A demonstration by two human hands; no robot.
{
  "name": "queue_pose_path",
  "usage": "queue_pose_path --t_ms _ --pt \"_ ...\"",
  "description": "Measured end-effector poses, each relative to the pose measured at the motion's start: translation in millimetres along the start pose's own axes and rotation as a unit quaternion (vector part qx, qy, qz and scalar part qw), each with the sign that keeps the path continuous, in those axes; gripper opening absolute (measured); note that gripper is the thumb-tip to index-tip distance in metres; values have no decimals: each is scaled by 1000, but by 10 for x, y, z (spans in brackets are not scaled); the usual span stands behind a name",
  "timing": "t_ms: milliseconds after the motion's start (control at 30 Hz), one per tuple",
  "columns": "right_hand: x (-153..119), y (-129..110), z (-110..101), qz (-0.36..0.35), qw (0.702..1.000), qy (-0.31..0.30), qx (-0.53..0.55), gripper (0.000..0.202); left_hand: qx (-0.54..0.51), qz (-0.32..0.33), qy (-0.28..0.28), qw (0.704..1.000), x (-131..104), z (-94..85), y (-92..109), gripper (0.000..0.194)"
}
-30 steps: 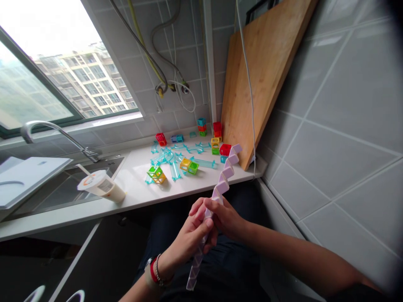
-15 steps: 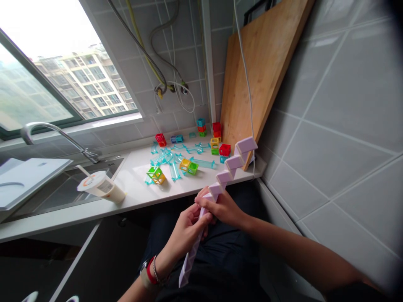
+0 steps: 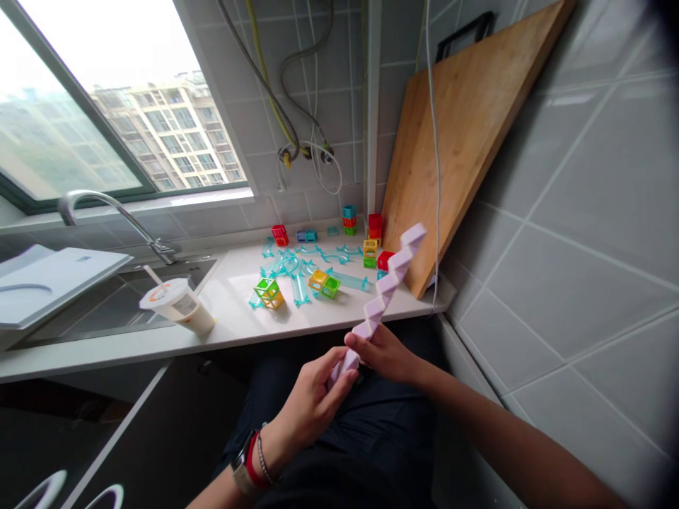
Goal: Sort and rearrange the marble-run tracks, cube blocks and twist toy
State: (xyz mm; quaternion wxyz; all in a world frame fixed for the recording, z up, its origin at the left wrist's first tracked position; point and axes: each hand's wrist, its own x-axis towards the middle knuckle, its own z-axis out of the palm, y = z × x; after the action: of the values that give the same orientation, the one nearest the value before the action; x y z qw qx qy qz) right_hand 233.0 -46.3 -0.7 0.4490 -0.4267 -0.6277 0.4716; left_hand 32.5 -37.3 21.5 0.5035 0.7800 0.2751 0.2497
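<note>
A long light-purple zigzag piece [image 3: 388,284] made of linked wedge segments slants up to the right in front of the counter's edge. My left hand [image 3: 317,397] is closed around its lower end, with fingers and thumb on the segments. Just above, my right hand [image 3: 386,353] grips the piece with the thumb on its near side; some of its fingers are hidden behind. The free upper end rises before the wooden board [image 3: 456,134]. Both hands are over my lap, close together.
On the white counter [image 3: 233,322] lie teal track pieces [image 3: 300,288], a green and yellow cube pair [image 3: 269,293], a yellow and green pair [image 3: 324,283] and several stacked cubes. A drink cup [image 3: 183,305] stands by the sink [image 3: 143,307]; a faucet [image 3: 119,212] is behind.
The piece's lower tail, which hung down below my left hand, no longer shows there. The zigzag is now straighter and steeper. The camera view has shifted slightly left.
</note>
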Motion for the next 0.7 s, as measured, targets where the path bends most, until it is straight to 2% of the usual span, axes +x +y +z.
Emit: queue_pose_path --t_ms 67,133,200,267,333,400,500,600,700 --pt "-10 20 52 83 993 -13 79 61 18 20 -1 1000 -5 -28 39 29" --pt "-20 27 83 90 992 3 89 61 -5 16 -8 1000 -12 -39 65 29" --pt "-31 12 90 19 997 46 55 60 -71 -2 -12 997 -16 -29 69 32" --pt "-38 -27 82 -78 994 59 38 59 -167 -27 -37 985 -17 -3 53 36" --pt "-38 -79 70 -137 988 19 67 70 -257 -50 -81 962 -19 37 30 39" --pt "-32 -120 60 -136 983 -56 112 75 -309 -70 -135 939 -28 86 6 42" --pt "-27 -139 60 -119 972 -116 166 55 -322 -88 -172 927 -45 169 -34 47" --pt "-47 -150 94 -138 973 -71 174 30 -268 -90 -130 950 -26 224 -90 55" --pt "-83 -204 172 -156 985 40 69 14 -154 -100 -39 982 33 212 -138 58"
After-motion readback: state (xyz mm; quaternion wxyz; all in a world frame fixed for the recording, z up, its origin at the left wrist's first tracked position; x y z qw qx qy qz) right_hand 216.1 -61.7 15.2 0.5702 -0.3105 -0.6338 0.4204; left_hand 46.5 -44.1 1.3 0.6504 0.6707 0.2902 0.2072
